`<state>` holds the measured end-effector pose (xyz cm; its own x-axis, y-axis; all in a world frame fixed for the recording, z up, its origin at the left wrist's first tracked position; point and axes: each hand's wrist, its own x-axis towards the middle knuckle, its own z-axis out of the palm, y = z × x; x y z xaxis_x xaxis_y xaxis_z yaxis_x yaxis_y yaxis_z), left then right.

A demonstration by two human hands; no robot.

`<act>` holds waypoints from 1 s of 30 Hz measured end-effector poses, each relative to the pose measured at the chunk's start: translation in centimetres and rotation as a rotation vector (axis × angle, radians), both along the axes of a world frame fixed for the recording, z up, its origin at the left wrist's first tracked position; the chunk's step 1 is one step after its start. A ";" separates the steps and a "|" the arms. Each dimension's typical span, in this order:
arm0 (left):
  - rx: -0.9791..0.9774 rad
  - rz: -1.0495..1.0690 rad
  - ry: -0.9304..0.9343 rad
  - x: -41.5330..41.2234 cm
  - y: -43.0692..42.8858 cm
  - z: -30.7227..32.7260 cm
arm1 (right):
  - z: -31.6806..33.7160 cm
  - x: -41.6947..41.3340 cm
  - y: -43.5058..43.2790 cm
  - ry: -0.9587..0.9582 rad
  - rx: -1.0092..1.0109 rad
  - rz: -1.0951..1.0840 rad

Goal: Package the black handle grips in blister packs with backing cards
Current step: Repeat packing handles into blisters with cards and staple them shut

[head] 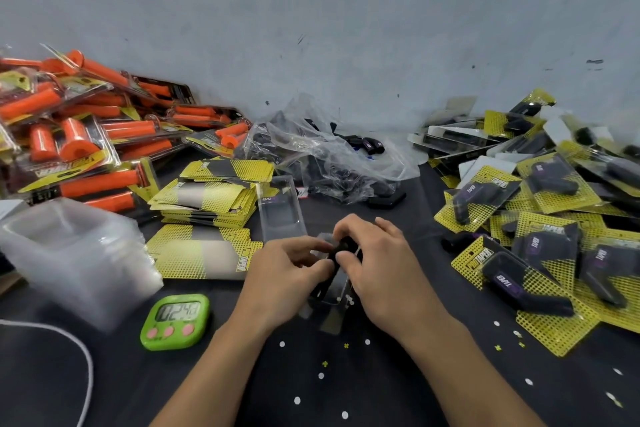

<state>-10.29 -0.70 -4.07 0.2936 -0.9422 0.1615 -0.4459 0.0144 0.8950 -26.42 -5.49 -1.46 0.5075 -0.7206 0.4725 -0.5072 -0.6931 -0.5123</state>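
— Where is the black handle grip (341, 250) right now?

— Just below the middle of the frame, between both hands. The left hand (287, 274) pinches its left end with thumb and forefinger, and the right hand (377, 260) has its fingers (349, 227) curled over it from the other side, thumb pressed against it.

— And the blister pack (329, 293)?

— Clear, right under the grip and partly hidden by the hands. Whether the grip sits fully in its pocket, I can't tell.

— What lies around them on the table (381, 392)?

— A second empty blister shell (280, 208) just above the hands. Left of that, a stack of backing cards (207, 198), yellow and black, with one loose card (204, 256) lying flat near the left hand. A green timer (175, 321) sits at lower left.

— And the finished packs?

— A pile of black packaged grips (540, 236) fills the right side. Orange packaged grips (86, 135) are heaped at upper left, and a clear plastic bag (322, 156) holding dark pieces lies against the wall at centre.
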 end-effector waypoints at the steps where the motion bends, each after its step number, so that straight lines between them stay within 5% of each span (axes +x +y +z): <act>1: -0.014 0.020 -0.012 -0.1 -0.2 -0.2 | 0.0 0.0 0.1 0.024 0.009 -0.018; 7: -0.032 0.328 -0.150 -0.1 -0.5 -0.7 | -0.5 -1.2 0.4 0.288 0.084 -0.276; 16: 0.022 0.349 -0.290 -0.4 -0.6 -1.1 | -1.1 -2.6 -0.4 0.339 0.013 -0.517; 21: 0.083 0.351 -0.320 -0.2 -1.1 -1.4 | -0.3 -0.6 2.4 0.043 0.003 -0.265; 30: 0.096 0.261 -0.312 -0.8 -1.1 -1.8 | -2.8 0.7 2.4 0.185 0.171 -0.103</act>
